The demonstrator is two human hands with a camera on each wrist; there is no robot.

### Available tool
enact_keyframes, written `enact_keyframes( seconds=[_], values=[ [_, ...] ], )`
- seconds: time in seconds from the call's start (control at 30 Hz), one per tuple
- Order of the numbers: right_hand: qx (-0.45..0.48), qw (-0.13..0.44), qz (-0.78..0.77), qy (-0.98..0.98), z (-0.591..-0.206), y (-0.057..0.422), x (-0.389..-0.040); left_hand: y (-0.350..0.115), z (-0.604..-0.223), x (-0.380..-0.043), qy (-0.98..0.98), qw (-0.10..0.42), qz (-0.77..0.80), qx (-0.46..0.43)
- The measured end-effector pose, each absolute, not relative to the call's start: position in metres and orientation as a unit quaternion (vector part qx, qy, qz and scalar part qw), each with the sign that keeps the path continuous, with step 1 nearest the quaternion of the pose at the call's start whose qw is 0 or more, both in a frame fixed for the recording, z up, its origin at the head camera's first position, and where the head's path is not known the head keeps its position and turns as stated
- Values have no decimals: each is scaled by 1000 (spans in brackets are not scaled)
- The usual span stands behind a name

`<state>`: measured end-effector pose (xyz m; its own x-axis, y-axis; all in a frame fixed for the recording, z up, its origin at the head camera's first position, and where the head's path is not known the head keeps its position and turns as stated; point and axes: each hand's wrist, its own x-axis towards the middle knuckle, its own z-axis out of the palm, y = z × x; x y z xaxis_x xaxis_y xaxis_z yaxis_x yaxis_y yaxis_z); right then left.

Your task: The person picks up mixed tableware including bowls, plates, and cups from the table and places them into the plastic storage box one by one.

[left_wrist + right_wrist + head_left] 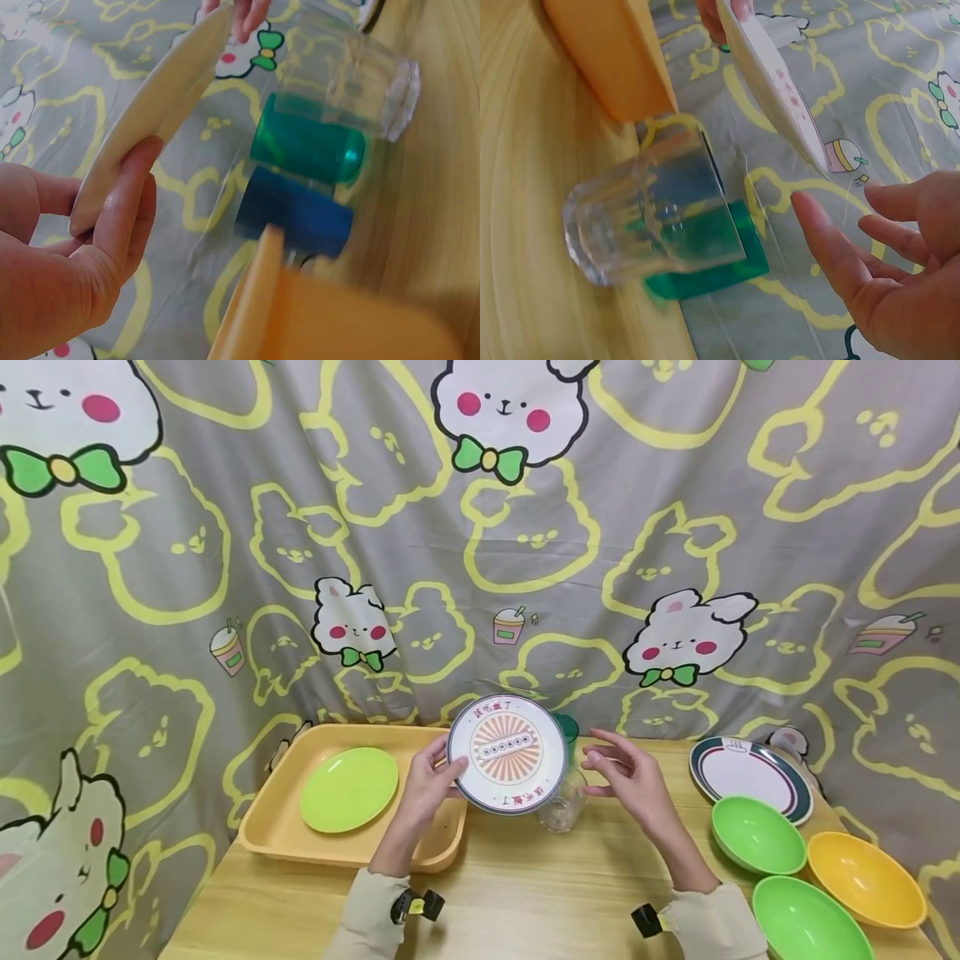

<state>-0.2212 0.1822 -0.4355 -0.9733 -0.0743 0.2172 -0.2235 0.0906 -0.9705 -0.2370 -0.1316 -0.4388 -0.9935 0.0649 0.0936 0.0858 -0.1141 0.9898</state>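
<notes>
A round white plate (507, 754) with orange rays and red lettering is held up off the table, its printed face toward the head camera. My left hand (424, 783) pinches its left edge, thumb on the face and fingers behind, as the left wrist view shows. My right hand (632, 778) hovers a little to the right of the plate, fingers spread and apart from it. Partly hidden behind the plate stand a clear cup (652, 217) and a green cup (307, 146). Beside the green one is a blue cup (292, 214).
A yellow-orange tray (281, 845) at the left holds a lime-green plate (350, 790). On the right lie a white oval plate with a dark green rim (742, 772), two green bowls (757, 835) and an orange bowl (866, 878). A patterned curtain (420, 552) hangs behind the wooden table.
</notes>
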Motion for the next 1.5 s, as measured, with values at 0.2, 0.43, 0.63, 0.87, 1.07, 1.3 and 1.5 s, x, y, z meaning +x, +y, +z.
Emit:
enact_keyframes(
  seconds=[0.2,0.43,0.63,0.87,1.07,1.3,1.5],
  values=[
    [112,63,612,-780,-434,194,-222,-155,-436,-236,-681,13,-731,-48],
    [127,93,516,-842,-429,209,-225,-178,-424,-234,-706,18,-707,-26],
    [175,116,405,-890,-430,223,-232,-201,-414,-236,-731,18,-683,-8],
    [216,110,356,-902,-434,234,-241,-230,-412,-238,-749,12,-662,8],
    [222,95,332,-912,-429,246,-247,-252,-409,-240,-762,20,-646,36],
    [221,104,300,-922,-425,270,-250,-277,-412,-244,-773,28,-631,67],
    [214,109,280,-929,-425,292,-252,-293,-413,-241,-785,36,-613,83]
  ],
)
